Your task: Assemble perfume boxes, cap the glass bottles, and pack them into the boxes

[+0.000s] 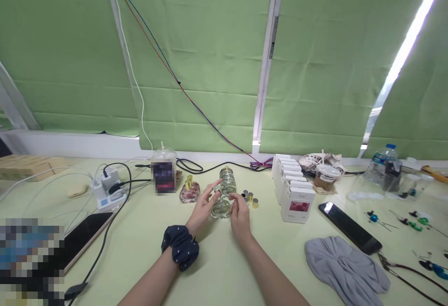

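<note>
A clear glass bottle [220, 210] stands on the table between my hands. My left hand [207, 199], with a dark dotted scrunchie [180, 247] on the wrist, reaches to the bottle's top from the left. Its thumb and forefinger come together around something small and clear that I cannot make out. My right hand [240, 213] is curled beside the bottle on the right, thumb against fingers; what it pinches, if anything, is hidden. Right behind is a row of similar glass bottles [227, 183]. Several small gold caps [255, 203] lie right of them.
Gold-topped bottles with pinkish contents [190, 193] stand left. White boxes [297, 202] form a row at right, near a phone [350, 227] and a grey cloth [346, 268]. A power strip [111, 198] with cables and a tablet [87, 233] lie left. Drink cups stand along the back.
</note>
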Available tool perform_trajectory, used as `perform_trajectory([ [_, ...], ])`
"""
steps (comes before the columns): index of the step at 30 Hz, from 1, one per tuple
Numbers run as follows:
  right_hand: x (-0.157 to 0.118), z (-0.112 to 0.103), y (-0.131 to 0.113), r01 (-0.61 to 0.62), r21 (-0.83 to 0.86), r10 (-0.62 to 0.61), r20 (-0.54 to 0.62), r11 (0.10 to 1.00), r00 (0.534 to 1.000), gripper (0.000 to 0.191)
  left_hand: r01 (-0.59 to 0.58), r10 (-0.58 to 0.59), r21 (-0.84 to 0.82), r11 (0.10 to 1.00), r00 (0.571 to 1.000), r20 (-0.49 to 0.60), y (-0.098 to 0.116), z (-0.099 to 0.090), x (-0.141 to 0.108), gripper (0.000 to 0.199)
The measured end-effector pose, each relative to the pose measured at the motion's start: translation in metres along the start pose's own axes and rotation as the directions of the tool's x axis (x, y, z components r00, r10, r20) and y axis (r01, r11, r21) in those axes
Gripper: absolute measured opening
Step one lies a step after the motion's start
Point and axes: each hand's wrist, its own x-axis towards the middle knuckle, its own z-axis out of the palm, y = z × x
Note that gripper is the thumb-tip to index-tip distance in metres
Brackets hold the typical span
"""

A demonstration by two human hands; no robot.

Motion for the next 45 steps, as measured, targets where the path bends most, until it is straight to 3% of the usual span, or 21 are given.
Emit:
perform_trajectory([
  [25,0.003,0.003,0.004,-0.071,0.052,0.071,0.002,0.996,0.997,0.030,-0.018,0.009,0.075,0.997,0.993,0.115,-0.017,-0.006,0.002,0.042],
  [30,0.002,0.001,-0.002,0.015,0.021,-0.016,0.059,1.000,0.998,0.036,-0.017,0.006,0.079,0.997,0.991,0.133,-0.017,-0.006,0.001,0.039],
  [37,0.000,-0.002,-0.009,0.144,-0.091,-0.120,0.228,0.985,0.966,0.062,-0.040,0.037,0.078,0.996,0.999,0.036,-0.019,-0.005,-0.001,0.034],
  [45,0.001,-0.004,-0.002,0.184,-0.141,-0.141,0.265,0.973,0.954,0.064,-0.011,0.008,0.044,0.999,0.998,0.058,-0.022,-0.003,-0.002,0.029],
])
